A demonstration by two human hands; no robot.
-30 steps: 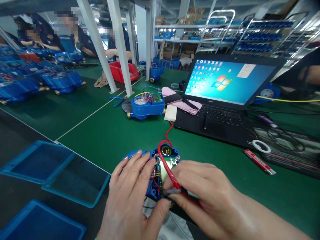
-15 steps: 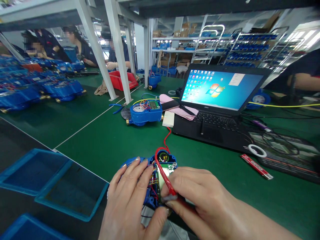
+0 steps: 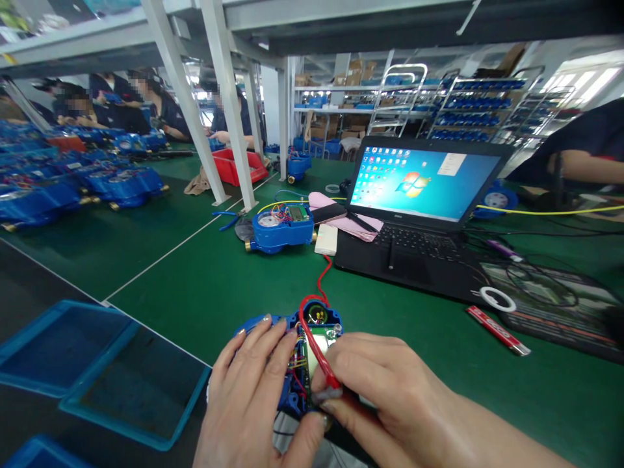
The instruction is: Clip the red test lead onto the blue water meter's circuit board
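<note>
A blue water meter [image 3: 333, 316] lies before me, its housing uncovered so that a green circuit board, a pale display and thin coloured wires show. My left hand [image 3: 253, 390] spans its left part, fingers laid over the top and thumb at the near edge, holding it. Pinched in my right hand [image 3: 390, 383] is a red cable [image 3: 312, 336], whose grey end [image 3: 327, 393] is pressed at the near edge of the circuit board. My fingers hide the exact contact. The cable loops over the meter and runs back toward the laptop [image 3: 424, 182].
A second blue meter [image 3: 285, 237] stands behind, near pliers [image 3: 227, 219] and pink papers [image 3: 358, 226]. On the right lie a red-and-white packet [image 3: 497, 330] and a white ring [image 3: 497, 299]. Blue-framed trays [image 3: 134, 383] are at left; co-workers sit beyond shelf posts [image 3: 229, 104].
My view has shifted slightly, so the whole scene sits a little lower. Both hands keep their places on the meter and the red cable, with almost no other movement.
</note>
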